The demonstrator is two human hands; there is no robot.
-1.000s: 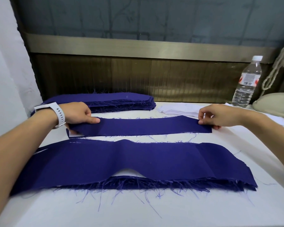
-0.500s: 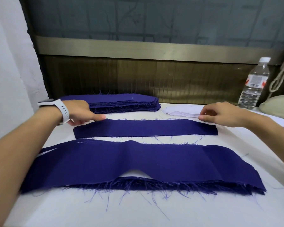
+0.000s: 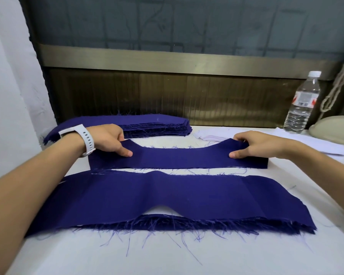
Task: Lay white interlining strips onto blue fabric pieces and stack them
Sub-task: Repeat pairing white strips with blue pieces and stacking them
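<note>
A long blue fabric strip (image 3: pixel 177 158) lies across the middle of the white table. My left hand (image 3: pixel 109 138) pinches its left end, which is lifted off the table. My right hand (image 3: pixel 252 144) pinches its right end, raised likewise, so the strip sags in the middle. Nearer to me sits a wide pile of blue fabric pieces (image 3: pixel 167 203) with frayed front edges. A second stack of blue pieces (image 3: pixel 147 124) rests at the back left. White interlining strips (image 3: pixel 213 135) lie at the back, partly hidden behind the held strip.
A clear water bottle (image 3: pixel 303 104) stands at the back right beside a cream rounded object (image 3: pixel 334 128) and a hanging rope (image 3: pixel 338 90). A white wall (image 3: pixel 14 92) borders the left. A dark panel (image 3: pixel 167 92) closes the back of the table (image 3: pixel 167 255).
Half a second ago the strip lay flat with both hands just off its ends. Both hands have since gripped the ends and lifted them.
</note>
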